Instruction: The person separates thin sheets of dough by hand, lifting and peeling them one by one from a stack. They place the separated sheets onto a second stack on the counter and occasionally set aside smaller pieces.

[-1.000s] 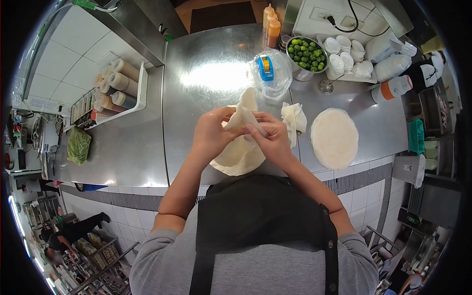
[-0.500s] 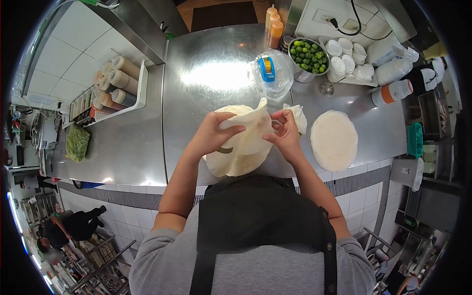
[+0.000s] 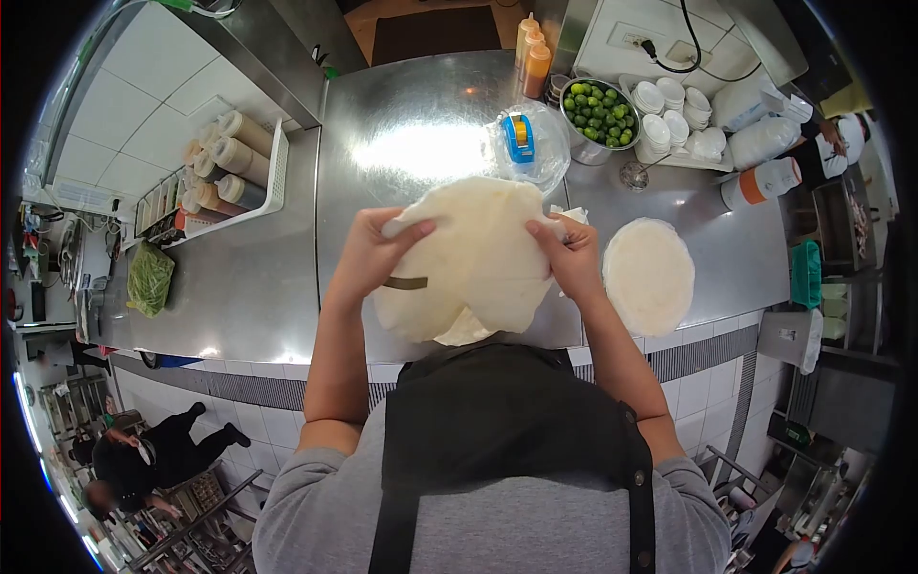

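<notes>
A large, thin, pale flour tortilla (image 3: 478,225) is stretched between my two hands above the counter. My left hand (image 3: 376,251) pinches its left edge, thumb on top, and my right hand (image 3: 568,251) pinches its right edge the same way. Beneath it lie more pale rounds (image 3: 406,316), partly covered. A dark olive strip (image 3: 406,283) shows at the left; I cannot make out what it is. To the right rests a separate pile of round tortillas (image 3: 650,277). A crumpled white piece (image 3: 574,214) is partly hidden behind my right hand.
Beyond my hands, a blue tape dispenser (image 3: 518,139) sits on clear plastic (image 3: 547,177). A pot of limes (image 3: 600,113), sauce bottles (image 3: 536,69) and white cups (image 3: 654,133) stand at the back right. Left are a bottle basket (image 3: 278,167) and a green bag (image 3: 151,277).
The tortilla, bunched up and folded before, is now spread out flat between my hands. My hands have moved apart. In the background at the left, a person has shifted position.
</notes>
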Available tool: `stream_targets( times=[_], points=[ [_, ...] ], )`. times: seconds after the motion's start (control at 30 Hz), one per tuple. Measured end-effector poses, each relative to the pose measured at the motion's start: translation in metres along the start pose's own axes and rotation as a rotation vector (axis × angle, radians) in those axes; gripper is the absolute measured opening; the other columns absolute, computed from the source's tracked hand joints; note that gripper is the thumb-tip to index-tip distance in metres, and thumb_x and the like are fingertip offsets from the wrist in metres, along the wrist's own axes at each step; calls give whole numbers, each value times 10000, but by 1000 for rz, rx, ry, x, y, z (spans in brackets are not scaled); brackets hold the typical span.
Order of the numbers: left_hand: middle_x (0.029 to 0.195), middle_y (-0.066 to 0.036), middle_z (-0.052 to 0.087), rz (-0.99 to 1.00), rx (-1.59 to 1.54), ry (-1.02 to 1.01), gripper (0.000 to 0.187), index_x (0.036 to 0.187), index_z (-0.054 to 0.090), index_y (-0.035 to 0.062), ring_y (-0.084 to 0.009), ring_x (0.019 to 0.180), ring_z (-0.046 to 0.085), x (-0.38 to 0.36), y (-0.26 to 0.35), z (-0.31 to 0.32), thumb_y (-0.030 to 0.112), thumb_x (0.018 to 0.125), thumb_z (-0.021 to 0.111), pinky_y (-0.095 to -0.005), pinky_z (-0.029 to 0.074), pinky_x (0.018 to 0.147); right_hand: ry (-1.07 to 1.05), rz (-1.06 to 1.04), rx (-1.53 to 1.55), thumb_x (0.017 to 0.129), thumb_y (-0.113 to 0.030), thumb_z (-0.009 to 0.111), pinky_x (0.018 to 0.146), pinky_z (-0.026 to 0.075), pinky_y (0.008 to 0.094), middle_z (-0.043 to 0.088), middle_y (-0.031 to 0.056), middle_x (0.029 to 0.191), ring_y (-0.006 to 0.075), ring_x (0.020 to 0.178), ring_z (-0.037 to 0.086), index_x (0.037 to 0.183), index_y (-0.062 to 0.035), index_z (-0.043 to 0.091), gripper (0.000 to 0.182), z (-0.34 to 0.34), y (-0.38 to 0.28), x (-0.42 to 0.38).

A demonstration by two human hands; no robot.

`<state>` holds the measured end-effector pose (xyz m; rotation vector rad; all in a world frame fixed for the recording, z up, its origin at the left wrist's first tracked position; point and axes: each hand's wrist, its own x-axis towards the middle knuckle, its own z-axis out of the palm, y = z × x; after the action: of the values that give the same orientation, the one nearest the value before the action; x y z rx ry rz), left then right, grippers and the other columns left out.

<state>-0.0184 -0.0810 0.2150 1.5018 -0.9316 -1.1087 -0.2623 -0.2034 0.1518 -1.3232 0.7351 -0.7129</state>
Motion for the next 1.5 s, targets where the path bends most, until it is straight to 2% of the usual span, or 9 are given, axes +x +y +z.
stream_targets(
  times=[0.17,0.37,0.6,0.7,0.9,1.0,1.23,1.3,1.5],
  points=[
    [824,-16,708,78,138,-15,166,969,732,-34,-68,766,632,17,-35,-12,90,861,754,-241,503,679,95,-265,14,910,-103,702,708,521,229,711,66,890,121,785,676,885,20,749,133,20,3,-11],
    [784,-36,689,117,487,-138,321,959,703,-79,-51,770,563,17,-9,32,112,742,842,-272,500,675,-158,-443,-322,912,-111,691,696,540,250,731,161,1010,161,770,703,910,9,753,135,39,-13,-11],
    [793,-43,716,37,402,-148,243,955,730,-58,-57,755,611,19,-12,23,80,778,821,-278,524,690,-205,-122,-75,916,-104,687,593,527,241,731,77,966,104,709,673,968,22,758,153,-19,-5,-9],
    [852,-57,741,5,303,-37,229,975,737,-48,-71,776,651,22,-13,19,76,797,811,-268,538,705,246,116,221,914,-98,688,619,526,237,725,68,924,107,719,673,979,-18,770,132,-31,10,-9],
    [866,-117,709,175,294,-153,219,1010,714,-41,-155,801,658,20,-9,34,122,867,743,-328,516,758,-30,35,123,858,-101,751,760,543,277,717,58,985,120,889,678,1269,-7,597,449,-33,2,-11],
    [891,-57,710,209,328,-197,207,1018,705,-43,-98,833,611,18,1,39,113,886,739,-292,502,776,-296,288,-65,782,-71,806,908,511,296,692,95,1104,154,996,664,1374,-6,441,699,-36,-6,-3],
    [872,-145,701,344,516,-352,252,1020,711,-28,-192,791,651,15,2,37,192,898,718,-338,511,750,-178,82,-150,794,-198,836,727,531,294,719,53,929,129,835,668,1138,-9,666,428,-7,7,3],
    [807,-34,706,157,407,-226,210,1023,712,-40,-61,742,599,11,0,35,151,935,696,-266,504,673,-95,-85,-150,827,-210,817,613,510,259,711,53,807,90,696,637,966,6,727,273,2,1,2],
    [758,-37,712,85,124,-45,266,954,727,-55,-61,667,614,-1,7,8,207,955,682,-256,507,595,105,72,-131,888,-86,743,538,459,193,710,9,805,26,656,615,936,-12,713,94,-20,-1,0]
  ],
)
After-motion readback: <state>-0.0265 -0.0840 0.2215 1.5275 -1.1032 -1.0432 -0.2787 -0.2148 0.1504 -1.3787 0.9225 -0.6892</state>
